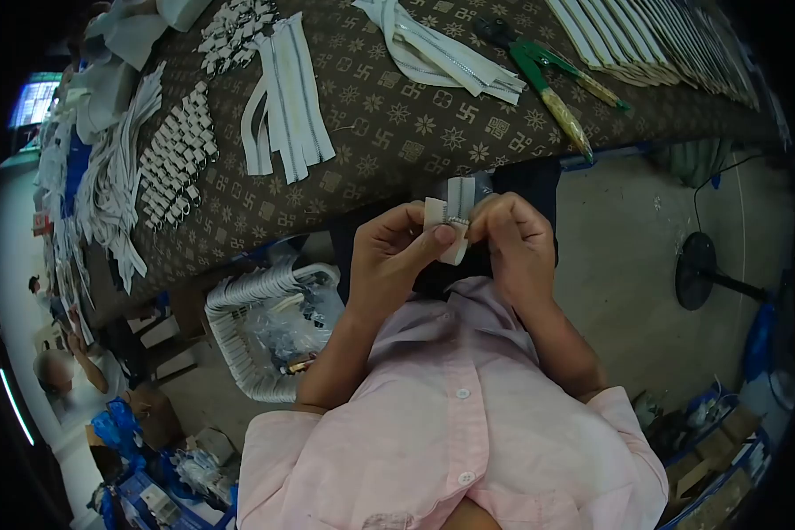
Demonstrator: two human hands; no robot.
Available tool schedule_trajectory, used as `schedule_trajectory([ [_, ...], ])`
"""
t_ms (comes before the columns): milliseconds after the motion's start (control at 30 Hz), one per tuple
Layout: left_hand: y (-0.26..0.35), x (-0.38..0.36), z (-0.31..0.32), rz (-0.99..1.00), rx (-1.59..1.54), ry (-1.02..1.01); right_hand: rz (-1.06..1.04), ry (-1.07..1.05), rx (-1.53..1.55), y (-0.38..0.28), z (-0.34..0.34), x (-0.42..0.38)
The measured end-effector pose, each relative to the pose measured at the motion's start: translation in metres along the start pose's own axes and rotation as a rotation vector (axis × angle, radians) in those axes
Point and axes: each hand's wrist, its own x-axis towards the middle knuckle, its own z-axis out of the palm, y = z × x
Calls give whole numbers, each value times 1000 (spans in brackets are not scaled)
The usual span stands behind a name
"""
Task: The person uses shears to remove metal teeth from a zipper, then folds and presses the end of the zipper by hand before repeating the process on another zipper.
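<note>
A short piece of white zipper tape [459, 199] with metal teeth is held up in front of my chest, near the table's front edge. My left hand [400, 252] pinches its left side, the thumb lying over the lower part. At its right side my right hand [514, 238] has curled fingers closed at the teeth; the fingertips partly hide what they grip. On the patterned brown tablecloth [371, 159] lie white zipper strips [290, 97], another zipper bundle [442, 53] and green-handled pliers [552, 84].
Metal pieces [181, 155] and white strips [119, 168] cover the table's left. Zippers lie in rows [654, 44] at the back right. A white woven basket [230, 336] stands below left. Another person [88, 380] is at far left. A round black base [696, 269] stands right.
</note>
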Motion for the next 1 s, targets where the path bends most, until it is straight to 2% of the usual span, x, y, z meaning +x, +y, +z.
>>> schedule_trajectory([
  [67,7,-2,2,-2,13,16,-152,74,-115,-9,-1,2],
  [100,8,-3,2,-22,38,15,-147,65,-124,-16,2,5],
  [167,5,-4,-1,-16,109,-8,-296,-2,-537,-27,8,5],
  [267,4,-6,-1,8,229,-14,-370,-50,-630,-28,10,6],
  [533,6,-14,-3,107,362,24,-323,-61,-642,-26,13,2],
  [700,15,-13,-1,200,607,6,-276,-108,-771,-39,12,3],
  [800,22,-14,4,81,544,5,-248,-193,-803,-45,6,6],
  [933,28,-12,0,70,549,-81,-195,-312,-794,-48,1,8],
  [1000,26,-11,-2,237,712,-136,-201,-336,-798,-48,0,8],
])
